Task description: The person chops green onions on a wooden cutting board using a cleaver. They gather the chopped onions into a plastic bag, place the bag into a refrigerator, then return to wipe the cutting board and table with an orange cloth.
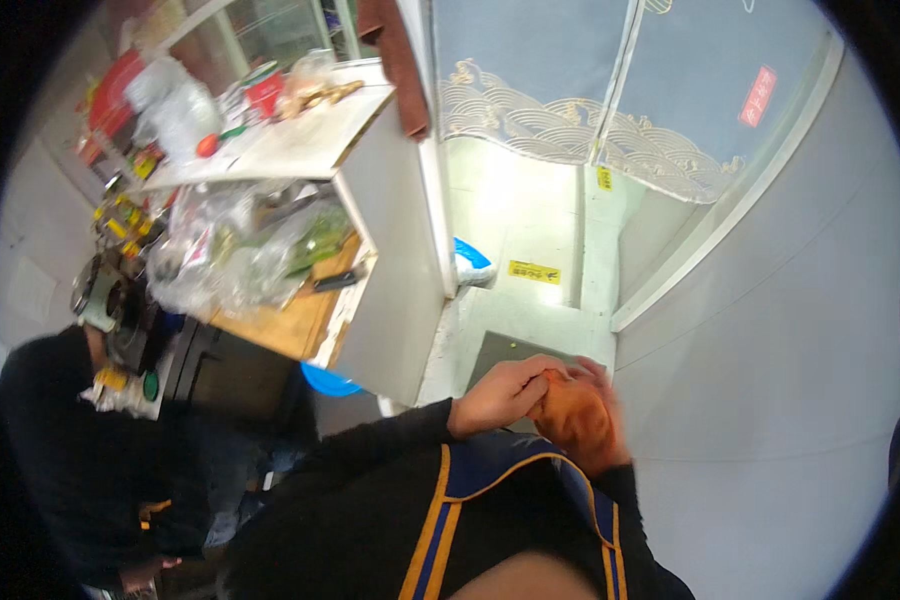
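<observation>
Both of my hands meet in front of my chest around a crumpled orange item (576, 414), a thin cloth or a glove; which one I cannot tell. My left hand (495, 394) reaches in from the left and pinches its upper edge between thumb and fingers. Against its right side lies my right hand (609, 405), blurred and partly hidden by the orange folds. Whether the item lies in that hand or covers part of it is unclear. Below them is a navy apron (495, 469) with yellow trim over black clothes.
Left stands a white shelf unit (390, 247) with plastic bags (232, 262), green vegetables (322, 244) and a red tub (262, 94). A person in black (97, 450) is at the lower left. A grey-blue door curtain (525, 60) hangs ahead, with a white wall (765, 360) on the right.
</observation>
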The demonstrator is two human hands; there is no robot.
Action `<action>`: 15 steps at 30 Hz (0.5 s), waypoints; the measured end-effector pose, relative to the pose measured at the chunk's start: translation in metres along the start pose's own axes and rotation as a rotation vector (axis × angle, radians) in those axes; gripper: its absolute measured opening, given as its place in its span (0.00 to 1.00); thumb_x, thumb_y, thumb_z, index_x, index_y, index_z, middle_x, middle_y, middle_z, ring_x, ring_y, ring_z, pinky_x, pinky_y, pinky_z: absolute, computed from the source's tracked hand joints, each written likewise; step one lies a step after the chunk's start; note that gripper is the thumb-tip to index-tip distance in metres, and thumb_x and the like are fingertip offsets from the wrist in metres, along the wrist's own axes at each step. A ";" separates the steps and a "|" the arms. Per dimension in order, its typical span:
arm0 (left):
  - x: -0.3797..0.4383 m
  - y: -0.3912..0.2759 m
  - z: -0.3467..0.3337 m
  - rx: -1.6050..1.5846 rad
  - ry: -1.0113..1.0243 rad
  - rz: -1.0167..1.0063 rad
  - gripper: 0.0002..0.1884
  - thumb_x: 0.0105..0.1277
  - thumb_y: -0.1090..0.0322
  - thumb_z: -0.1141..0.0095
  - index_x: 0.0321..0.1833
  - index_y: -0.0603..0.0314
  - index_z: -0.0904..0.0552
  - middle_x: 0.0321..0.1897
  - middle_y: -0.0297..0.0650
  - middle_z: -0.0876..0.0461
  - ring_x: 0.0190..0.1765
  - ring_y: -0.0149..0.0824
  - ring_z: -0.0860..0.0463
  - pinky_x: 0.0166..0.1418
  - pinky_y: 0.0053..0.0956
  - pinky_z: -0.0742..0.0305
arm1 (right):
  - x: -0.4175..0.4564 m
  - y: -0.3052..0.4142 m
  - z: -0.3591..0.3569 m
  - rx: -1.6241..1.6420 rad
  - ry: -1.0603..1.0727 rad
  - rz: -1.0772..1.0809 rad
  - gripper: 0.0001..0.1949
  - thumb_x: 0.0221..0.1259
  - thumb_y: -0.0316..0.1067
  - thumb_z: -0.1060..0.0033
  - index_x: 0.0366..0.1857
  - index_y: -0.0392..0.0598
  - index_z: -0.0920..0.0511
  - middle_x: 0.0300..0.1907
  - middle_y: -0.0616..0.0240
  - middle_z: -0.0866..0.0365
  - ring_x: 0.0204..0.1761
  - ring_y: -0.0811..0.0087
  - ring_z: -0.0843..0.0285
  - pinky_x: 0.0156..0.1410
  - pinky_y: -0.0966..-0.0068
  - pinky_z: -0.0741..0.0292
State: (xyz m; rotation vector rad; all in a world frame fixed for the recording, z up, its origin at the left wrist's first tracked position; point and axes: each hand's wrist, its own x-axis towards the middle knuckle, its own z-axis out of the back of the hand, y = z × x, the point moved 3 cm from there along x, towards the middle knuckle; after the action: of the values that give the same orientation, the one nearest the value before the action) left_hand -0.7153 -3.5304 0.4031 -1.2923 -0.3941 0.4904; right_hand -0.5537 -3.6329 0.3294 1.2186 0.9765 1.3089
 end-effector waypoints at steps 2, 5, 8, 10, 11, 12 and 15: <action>0.057 0.000 0.021 0.158 0.011 -0.175 0.13 0.72 0.67 0.56 0.55 0.60 0.24 0.45 0.50 0.18 0.45 0.48 0.17 0.50 0.33 0.23 | 0.065 -0.014 -0.006 0.162 -0.014 -0.093 0.21 0.58 0.30 0.38 0.56 0.41 0.30 0.55 0.57 0.26 0.56 0.64 0.27 0.62 0.70 0.27; 0.134 0.005 0.068 0.386 -0.141 -0.207 0.13 0.71 0.68 0.55 0.54 0.60 0.24 0.43 0.52 0.19 0.45 0.49 0.17 0.51 0.35 0.24 | 0.147 -0.012 -0.001 0.319 0.021 -0.184 0.28 0.55 0.31 0.34 0.60 0.43 0.34 0.59 0.57 0.30 0.61 0.65 0.32 0.66 0.70 0.31; 0.207 0.015 0.116 0.259 -0.199 -0.053 0.13 0.68 0.72 0.55 0.53 0.60 0.23 0.41 0.52 0.18 0.44 0.47 0.17 0.48 0.32 0.24 | 0.211 -0.020 0.025 0.503 0.083 -0.303 0.35 0.53 0.32 0.30 0.65 0.44 0.38 0.63 0.58 0.34 0.65 0.66 0.37 0.70 0.70 0.36; 0.255 0.032 0.138 0.258 -0.150 -0.104 0.15 0.65 0.74 0.55 0.54 0.60 0.22 0.45 0.49 0.18 0.47 0.46 0.17 0.50 0.31 0.24 | 0.248 -0.028 0.046 0.609 0.144 -0.384 0.39 0.51 0.33 0.28 0.68 0.45 0.41 0.66 0.59 0.36 0.68 0.67 0.40 0.72 0.70 0.38; 0.279 0.039 0.149 0.269 -0.105 -0.174 0.16 0.64 0.75 0.54 0.54 0.59 0.21 0.49 0.48 0.19 0.49 0.45 0.18 0.51 0.30 0.24 | 0.265 -0.033 0.057 0.602 0.180 -0.402 0.41 0.50 0.33 0.26 0.70 0.45 0.42 0.67 0.59 0.37 0.70 0.67 0.41 0.74 0.70 0.40; 0.303 0.045 0.158 0.279 -0.064 -0.243 0.17 0.62 0.75 0.53 0.54 0.59 0.21 0.53 0.47 0.20 0.51 0.45 0.19 0.53 0.30 0.24 | 0.286 -0.040 0.069 0.545 0.214 -0.409 0.44 0.50 0.33 0.25 0.71 0.45 0.44 0.69 0.59 0.39 0.72 0.68 0.43 0.75 0.70 0.41; 0.397 0.022 0.177 0.283 0.023 -0.538 0.25 0.56 0.79 0.52 0.58 0.55 0.23 0.62 0.45 0.28 0.55 0.45 0.22 0.55 0.34 0.24 | 0.354 -0.041 0.103 -0.538 0.246 -0.101 0.30 0.53 0.36 0.31 0.61 0.45 0.34 0.59 0.56 0.30 0.62 0.62 0.32 0.66 0.67 0.32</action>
State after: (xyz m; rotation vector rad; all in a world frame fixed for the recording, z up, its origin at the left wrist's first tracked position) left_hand -0.4822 -3.1641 0.4256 -0.8702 -0.6063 0.0701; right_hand -0.4216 -3.2874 0.3506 0.6017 0.7697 1.5363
